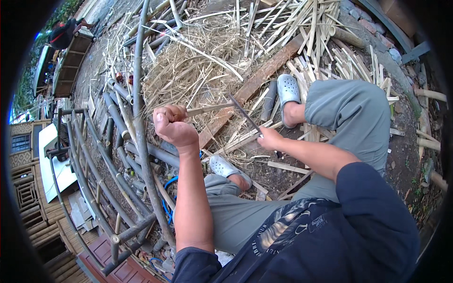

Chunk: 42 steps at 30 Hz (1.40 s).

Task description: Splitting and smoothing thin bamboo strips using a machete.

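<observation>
My left hand (175,126) is closed in a fist, raised left of the middle. It grips a thin bamboo strip (210,109), whose free part points right toward the blade. My right hand (271,138) is wrapped round the handle of a long dark knife (244,113). The blade slants up and left, its tip close to the strip's right end; whether they touch I cannot tell. Below both hands a brown wooden plank (269,70) lies slantwise on the ground. Curly bamboo shavings (188,66) are heaped beyond my left hand.
Split bamboo strips (302,23) are piled at the far right. Bamboo poles (115,113) lie at the left, beside a bamboo frame (101,174). A long upright-looking pole (139,70) runs past my left arm. My feet wear grey clogs (288,89). A blue hose (168,198) curls near my left forearm.
</observation>
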Each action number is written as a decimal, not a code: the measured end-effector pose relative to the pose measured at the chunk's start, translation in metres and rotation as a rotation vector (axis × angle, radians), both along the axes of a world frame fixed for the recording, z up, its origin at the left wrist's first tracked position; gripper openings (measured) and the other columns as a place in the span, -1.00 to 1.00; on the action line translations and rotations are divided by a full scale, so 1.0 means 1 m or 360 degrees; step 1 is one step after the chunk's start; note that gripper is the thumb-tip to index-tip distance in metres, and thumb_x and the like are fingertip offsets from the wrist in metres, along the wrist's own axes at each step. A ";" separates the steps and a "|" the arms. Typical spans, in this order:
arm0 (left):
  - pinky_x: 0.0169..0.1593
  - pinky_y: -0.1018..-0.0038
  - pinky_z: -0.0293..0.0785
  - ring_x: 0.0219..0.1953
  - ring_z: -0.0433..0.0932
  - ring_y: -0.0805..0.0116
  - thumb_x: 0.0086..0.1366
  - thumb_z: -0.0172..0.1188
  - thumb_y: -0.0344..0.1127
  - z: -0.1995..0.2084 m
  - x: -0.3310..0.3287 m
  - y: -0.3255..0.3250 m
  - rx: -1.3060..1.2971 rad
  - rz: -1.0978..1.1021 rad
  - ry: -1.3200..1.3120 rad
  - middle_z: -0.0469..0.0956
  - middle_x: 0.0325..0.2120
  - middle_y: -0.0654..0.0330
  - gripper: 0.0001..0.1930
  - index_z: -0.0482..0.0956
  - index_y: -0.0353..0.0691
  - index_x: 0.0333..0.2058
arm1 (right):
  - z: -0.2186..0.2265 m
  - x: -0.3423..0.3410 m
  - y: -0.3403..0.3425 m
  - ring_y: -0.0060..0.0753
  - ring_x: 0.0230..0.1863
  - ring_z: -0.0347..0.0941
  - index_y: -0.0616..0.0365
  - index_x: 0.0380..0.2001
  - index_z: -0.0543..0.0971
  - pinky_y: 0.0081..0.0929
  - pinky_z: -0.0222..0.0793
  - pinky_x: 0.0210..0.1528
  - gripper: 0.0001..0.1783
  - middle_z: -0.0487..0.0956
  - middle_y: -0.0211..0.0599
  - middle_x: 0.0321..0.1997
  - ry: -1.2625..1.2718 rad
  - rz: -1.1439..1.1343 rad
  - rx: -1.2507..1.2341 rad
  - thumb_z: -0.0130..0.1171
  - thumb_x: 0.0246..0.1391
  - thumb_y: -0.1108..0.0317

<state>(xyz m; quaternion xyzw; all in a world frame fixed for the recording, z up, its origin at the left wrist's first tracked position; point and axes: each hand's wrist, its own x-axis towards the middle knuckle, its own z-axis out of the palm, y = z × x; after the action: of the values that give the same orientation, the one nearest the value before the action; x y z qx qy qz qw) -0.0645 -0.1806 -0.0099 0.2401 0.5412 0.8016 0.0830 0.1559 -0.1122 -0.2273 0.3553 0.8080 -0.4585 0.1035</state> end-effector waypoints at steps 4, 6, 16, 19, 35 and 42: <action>-0.49 0.40 0.08 -0.64 0.01 0.42 0.27 -0.20 -0.12 0.000 0.000 0.002 0.0027 0.0013 0.0051 0.03 -0.72 0.31 -0.69 0.07 -0.08 -0.60 | 0.004 -0.010 -0.013 0.21 -0.16 0.53 0.25 -0.08 0.38 0.00 0.42 -0.11 -0.60 0.58 0.19 -0.25 -0.0059 -0.0108 -0.0022 0.05 0.06 0.24; -0.49 0.40 0.08 -0.64 0.02 0.42 0.27 -0.20 -0.12 0.001 0.000 -0.003 -0.0002 0.0023 0.0025 0.03 -0.72 0.30 -0.69 0.07 -0.08 -0.60 | 0.046 -0.023 -0.024 0.28 -0.22 0.52 0.24 -0.21 0.36 0.04 0.42 -0.20 -0.68 0.57 0.21 -0.36 0.0131 -0.0138 -0.0032 0.06 0.08 0.23; -0.50 0.46 0.13 -0.61 0.12 0.44 0.36 -0.24 -0.12 -0.003 0.004 0.002 -0.0077 0.0101 0.0238 0.13 -0.67 0.26 -0.67 0.13 -0.14 -0.56 | 0.005 0.005 -0.008 0.23 -0.07 0.51 0.26 0.03 0.35 0.01 0.39 0.00 -0.52 0.55 0.26 -0.13 -0.0165 -0.0045 0.0038 0.07 0.12 0.21; -0.48 0.49 0.13 -0.60 0.12 0.46 0.39 -0.25 -0.13 0.003 0.009 0.003 -0.0110 0.0198 0.0152 0.16 -0.65 0.28 -0.66 0.12 -0.15 -0.56 | 0.019 -0.005 -0.022 0.21 -0.06 0.51 0.21 0.06 0.31 0.01 0.39 0.00 -0.51 0.56 0.22 -0.14 -0.0175 -0.0057 -0.0018 0.07 0.11 0.21; -0.11 0.35 0.17 -0.30 0.11 0.38 0.50 -0.38 0.04 -0.003 0.004 0.001 -0.0560 0.0530 0.0449 0.08 -0.34 0.22 -0.63 0.09 -0.16 -0.29 | 0.091 -0.033 -0.036 0.29 -0.24 0.52 0.22 -0.10 0.34 0.09 0.38 -0.19 -0.59 0.57 0.22 -0.36 0.0245 -0.0067 0.0005 0.09 0.15 0.13; -0.05 0.33 0.12 -0.28 0.10 0.37 0.50 -0.37 0.03 0.001 0.011 0.007 -0.0583 0.0475 0.0318 0.07 -0.32 0.20 -0.64 0.07 -0.18 -0.25 | 0.001 -0.003 -0.019 0.28 -0.22 0.51 0.26 -0.11 0.36 0.04 0.39 -0.17 -0.61 0.55 0.26 -0.32 -0.0020 -0.0123 0.0008 0.07 0.17 0.16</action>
<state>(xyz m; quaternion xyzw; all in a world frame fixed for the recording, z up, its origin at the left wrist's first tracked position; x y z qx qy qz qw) -0.0533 -0.1735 -0.0090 0.2166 0.7123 0.6659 -0.0479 0.1526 -0.1313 -0.2259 0.3893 0.7941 -0.4580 0.0899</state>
